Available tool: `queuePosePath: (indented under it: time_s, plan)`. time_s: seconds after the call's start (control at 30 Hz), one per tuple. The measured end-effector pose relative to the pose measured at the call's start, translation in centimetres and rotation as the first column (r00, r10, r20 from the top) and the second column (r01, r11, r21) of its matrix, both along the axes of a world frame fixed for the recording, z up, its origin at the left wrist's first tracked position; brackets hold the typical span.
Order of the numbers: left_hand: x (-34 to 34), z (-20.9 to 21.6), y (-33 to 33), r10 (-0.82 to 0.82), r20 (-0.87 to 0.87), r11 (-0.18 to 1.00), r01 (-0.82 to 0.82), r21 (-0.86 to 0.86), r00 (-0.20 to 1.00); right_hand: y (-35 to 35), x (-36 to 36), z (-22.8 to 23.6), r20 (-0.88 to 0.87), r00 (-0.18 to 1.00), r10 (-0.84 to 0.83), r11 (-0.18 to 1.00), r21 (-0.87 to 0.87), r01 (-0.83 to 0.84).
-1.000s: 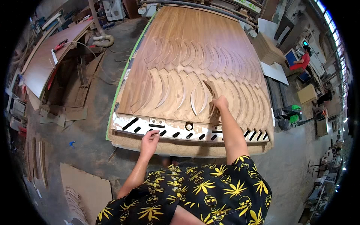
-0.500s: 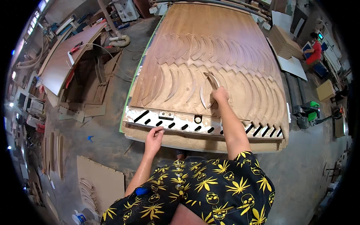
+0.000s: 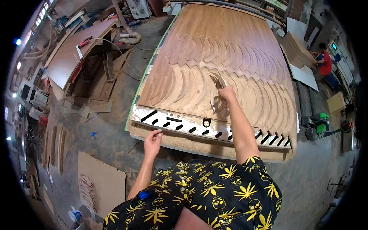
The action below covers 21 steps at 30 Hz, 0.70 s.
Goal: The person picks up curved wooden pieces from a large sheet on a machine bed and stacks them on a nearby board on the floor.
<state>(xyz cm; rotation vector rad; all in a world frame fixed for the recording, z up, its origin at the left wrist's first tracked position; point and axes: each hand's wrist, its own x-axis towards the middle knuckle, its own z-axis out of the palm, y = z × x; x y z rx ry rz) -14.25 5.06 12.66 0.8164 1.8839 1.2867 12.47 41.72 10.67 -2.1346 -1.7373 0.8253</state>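
Note:
My right hand (image 3: 227, 94) reaches over the cut wood-faced panel (image 3: 214, 19) and is closed on a thin curved wooden strip (image 3: 222, 79). The strip is tilted up above a sawdust-filled recess, its lower part partly hidden by my hand. Around it lie several crescent-shaped strips (image 3: 198, 96) in rows, with sawdust between them. My left hand (image 3: 152, 142) is just off the near edge of the machine bed, beside a white slotted metal bar (image 3: 184, 127). Its fingers are curled with the tips close together, and nothing shows in them.
Another table with a wood sheet (image 3: 82, 46) stands at the left, a red tool (image 3: 85, 41) on it. At the right are stacked boards (image 3: 297, 53), a pallet jack (image 3: 320, 122) and a person in red (image 3: 326, 63). A brown board (image 3: 103, 180) lies at lower left.
The whole view has shifted slightly. My right hand still holds the strip, which now sits at a different tilt. My left hand remains near the front edge.

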Motion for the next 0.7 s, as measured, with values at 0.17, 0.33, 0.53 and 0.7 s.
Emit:
queuePosePath:
  time_s: [0.17, 0.33, 0.53, 0.7]
  plan:
    - [-1.5, -0.5, 1.1, -0.050, 0.063, 0.997, 0.047, 0.053, 0.997, 1.9, -1.7, -1.0, -0.172, 0.985, 0.026, 1.000, 0.003, -0.026]
    - [-4.8, -0.9, 1.6, -0.063, 0.105, 0.995, 0.055, 0.080, 0.992, 0.9, 0.1, -2.2, -0.364, 0.931, 0.010, 1.000, -0.005, -0.013]
    - [-9.7, -1.5, 1.3, -0.052, 0.014, 0.998, 0.052, 0.036, 0.999, -3.2, 0.2, -0.2, -0.483, 0.858, -0.175, 0.984, -0.063, 0.165]
    - [-12.7, -3.7, 4.3, -0.104, -0.208, 0.993, 0.115, 0.041, 0.973, -3.0, -1.8, -3.7, -0.097, 0.994, 0.045, 0.989, 0.147, -0.030]
